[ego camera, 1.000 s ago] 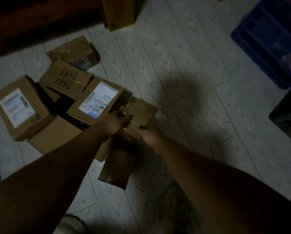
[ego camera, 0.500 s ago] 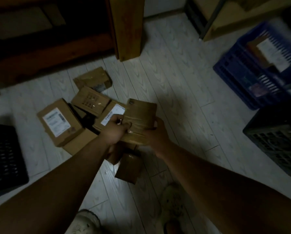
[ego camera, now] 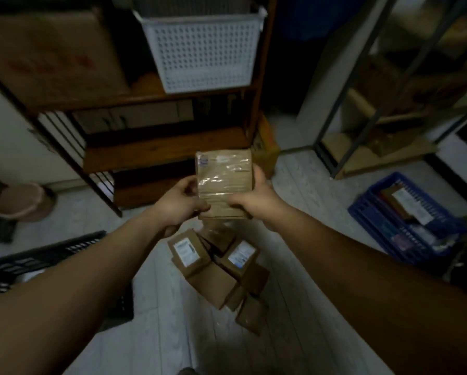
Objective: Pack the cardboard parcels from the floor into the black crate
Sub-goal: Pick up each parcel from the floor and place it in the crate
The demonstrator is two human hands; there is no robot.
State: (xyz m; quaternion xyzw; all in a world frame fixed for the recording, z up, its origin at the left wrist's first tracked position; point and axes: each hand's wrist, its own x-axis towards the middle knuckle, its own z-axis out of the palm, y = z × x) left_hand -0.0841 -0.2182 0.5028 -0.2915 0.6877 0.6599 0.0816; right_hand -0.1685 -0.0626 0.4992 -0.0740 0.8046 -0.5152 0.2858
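A taped cardboard parcel [ego camera: 224, 180] is held up at chest height in front of me. My left hand [ego camera: 179, 203] grips its left side and my right hand [ego camera: 256, 200] grips its right side. Below it, several more cardboard parcels [ego camera: 221, 272] lie in a heap on the pale floor, two with white labels facing up. The black crate [ego camera: 37, 261] stands at the lower left, partly hidden behind my left forearm.
A dark wooden shelf unit [ego camera: 156, 150] stands straight ahead with a white perforated basket [ego camera: 202, 52] on it. A blue crate [ego camera: 405, 217] with items sits at the right, near a metal rack [ego camera: 362, 109]. A round pinkish bin [ego camera: 24, 201] is at the left.
Both hands have lifted the taped parcel from the heap up to chest height. The view has tilted upward, bringing the shelf and white basket into sight.
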